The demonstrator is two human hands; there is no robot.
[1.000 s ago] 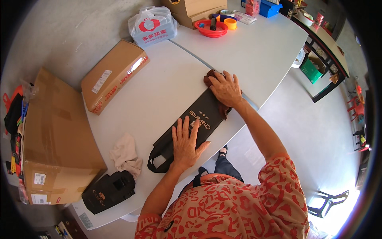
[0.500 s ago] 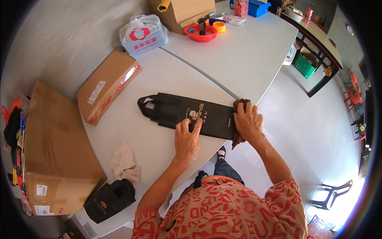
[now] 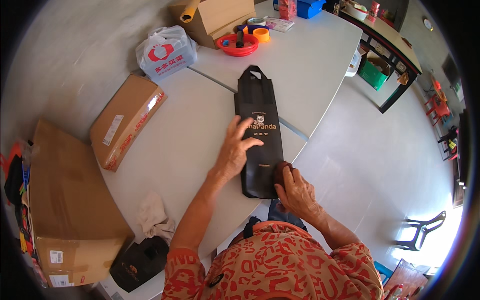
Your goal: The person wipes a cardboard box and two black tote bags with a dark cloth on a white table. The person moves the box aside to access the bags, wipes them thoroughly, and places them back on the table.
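A long black bag with loop handles, a small panda print and gold lettering lies flat on the grey table, its handles pointing to the far side. My left hand is over the bag's left edge, fingers spread; whether the fingertips touch it I cannot tell. Bunched under the fingers of my right hand is a dark reddish-brown cloth, at the bag's lower right edge by the table's border. Another black bag lies folded at the near left, with a crumpled whitish cloth beside it.
Along the left stand a big carton and a flat taped box. Farther back are a white plastic bag, an open carton, a red basin and a yellow tape ring. A black chair stands right.
The bag has turned from lying crosswise to pointing away from me, handles now far. My right hand with the brown cloth has moved nearer and left, and my left hand's fingers have spread.
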